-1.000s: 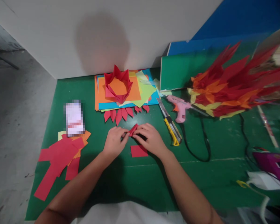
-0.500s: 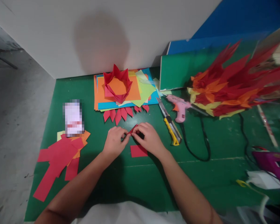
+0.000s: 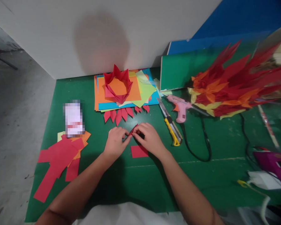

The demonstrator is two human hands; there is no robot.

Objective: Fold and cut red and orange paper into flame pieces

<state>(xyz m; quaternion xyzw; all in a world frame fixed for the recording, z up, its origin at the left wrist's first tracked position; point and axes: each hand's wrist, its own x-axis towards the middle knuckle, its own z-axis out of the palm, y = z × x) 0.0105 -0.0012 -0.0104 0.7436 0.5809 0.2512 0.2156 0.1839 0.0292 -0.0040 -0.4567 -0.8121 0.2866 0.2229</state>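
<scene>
Between my two hands is a small folded piece of red paper (image 3: 133,129), pinched from both sides above the green table. My left hand (image 3: 116,141) grips its lower left end between thumb and fingers. On the other side my right hand (image 3: 148,137) holds it the same way, fingers curled. Just below lies a flat red paper rectangle (image 3: 139,151), its right end partly behind my right hand. Beyond my hands several folded red paper petals (image 3: 118,117) lie in a row, by a stack of coloured paper (image 3: 135,90) with a red paper ring of points (image 3: 118,86) on top.
A yellow utility knife (image 3: 170,123) with its blade out and a pink glue gun (image 3: 181,107) lie to the right, the black cord looping nearby. Behind them stands a red-orange paper flame shape (image 3: 231,84). Red paper strips (image 3: 63,156) and a blurred-out phone (image 3: 74,118) are at left.
</scene>
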